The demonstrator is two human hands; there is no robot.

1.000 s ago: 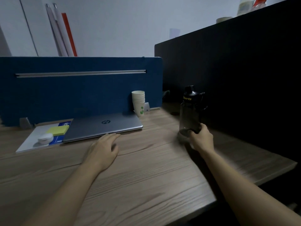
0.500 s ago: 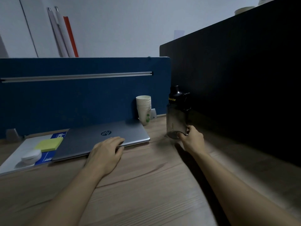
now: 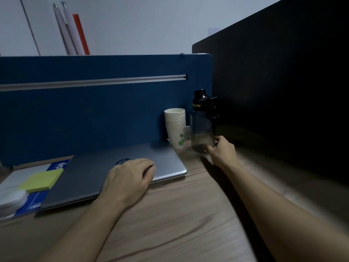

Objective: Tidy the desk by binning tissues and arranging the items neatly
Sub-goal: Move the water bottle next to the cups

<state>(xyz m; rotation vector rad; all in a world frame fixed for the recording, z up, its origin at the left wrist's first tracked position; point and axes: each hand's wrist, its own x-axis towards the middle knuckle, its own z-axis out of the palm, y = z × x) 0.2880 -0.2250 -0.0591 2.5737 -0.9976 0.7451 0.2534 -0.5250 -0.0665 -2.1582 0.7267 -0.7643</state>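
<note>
A dark, see-through water bottle (image 3: 203,125) with a black cap stands upright at the back of the wooden desk (image 3: 179,220), right beside a stack of white paper cups (image 3: 176,127). My right hand (image 3: 222,151) grips the bottle near its base. My left hand (image 3: 130,179) rests flat on the lid of a closed grey laptop (image 3: 88,176), near its front edge. A pad of yellow sticky notes (image 3: 42,180) and a round white object (image 3: 12,198) lie on a white and blue booklet (image 3: 28,203) left of the laptop.
A blue partition (image 3: 94,110) walls off the back of the desk. A tall black panel (image 3: 283,91) closes off the right side. White and orange rolls (image 3: 73,33) lean against the wall behind the partition.
My right hand has slid the bottle left and back across the desk until it stands beside the cups. My left hand has moved from the desk onto the laptop lid.
</note>
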